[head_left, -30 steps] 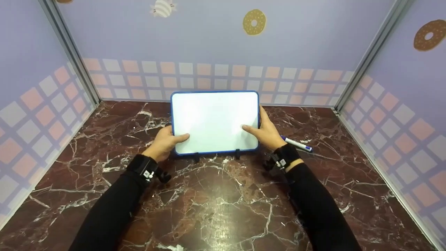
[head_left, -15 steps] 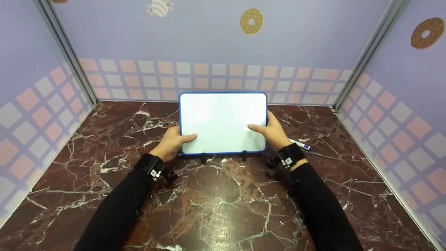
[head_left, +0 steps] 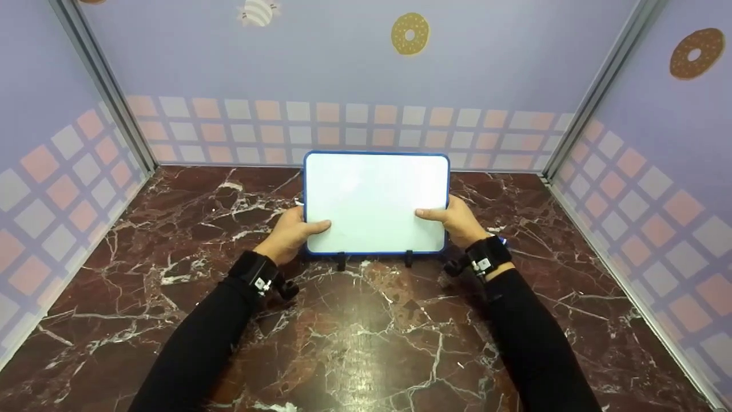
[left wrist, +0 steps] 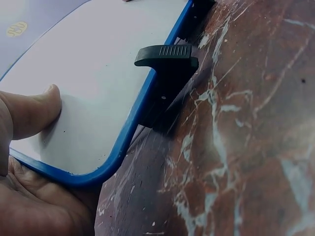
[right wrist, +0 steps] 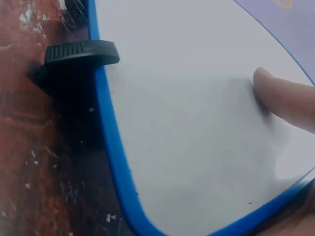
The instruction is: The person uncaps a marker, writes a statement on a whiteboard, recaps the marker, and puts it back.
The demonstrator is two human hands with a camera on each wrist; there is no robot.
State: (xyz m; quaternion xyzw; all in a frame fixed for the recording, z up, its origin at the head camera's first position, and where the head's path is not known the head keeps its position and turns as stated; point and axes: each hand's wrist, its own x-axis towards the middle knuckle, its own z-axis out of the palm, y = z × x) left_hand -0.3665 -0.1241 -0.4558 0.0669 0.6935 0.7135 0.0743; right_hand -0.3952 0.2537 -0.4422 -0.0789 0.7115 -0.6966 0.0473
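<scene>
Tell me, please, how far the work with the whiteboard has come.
Looks done: the whiteboard has its lower edge set behind two black hooks. In hand: the left hand and the right hand grip its sides, thumbs on the white face. Remaining, probably: letting go, as both hands hold it; whether it would stand alone cannot be seen.
</scene>
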